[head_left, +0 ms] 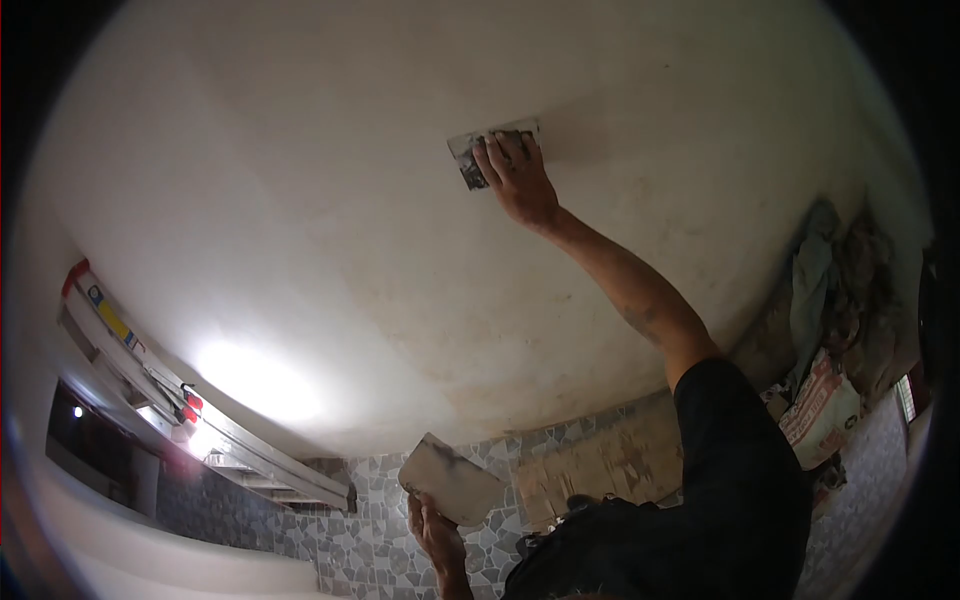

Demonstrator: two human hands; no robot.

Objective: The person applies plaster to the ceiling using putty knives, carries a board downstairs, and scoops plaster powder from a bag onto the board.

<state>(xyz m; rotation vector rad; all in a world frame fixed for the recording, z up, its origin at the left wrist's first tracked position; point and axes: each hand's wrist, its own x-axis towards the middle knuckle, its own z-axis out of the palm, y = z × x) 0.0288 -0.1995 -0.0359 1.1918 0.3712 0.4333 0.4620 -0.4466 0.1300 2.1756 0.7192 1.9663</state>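
Observation:
My right hand point(520, 185) is stretched up and across to the pale wall point(420, 260). Its fingers press on a wide putty blade point(465, 150) that lies against the plaster, dark smears showing on the metal. Lower down, my left hand point(437, 535) grips a flat rectangular plate point(450, 480) by its lower left edge. This plate has a pale coating with a greyish streak near its top, and it is held apart from the wall. My left thumb and part of the fingers are hidden behind or along the plate.
A folded ladder point(230, 435) leans at the left beside a bright lamp point(203, 440). Flattened cardboard point(600, 465) lies on the stone-patterned floor point(370, 545). At the right are hanging cloths point(810, 280) and a printed sack point(822, 410). A dark opening point(95, 440) is at the far left.

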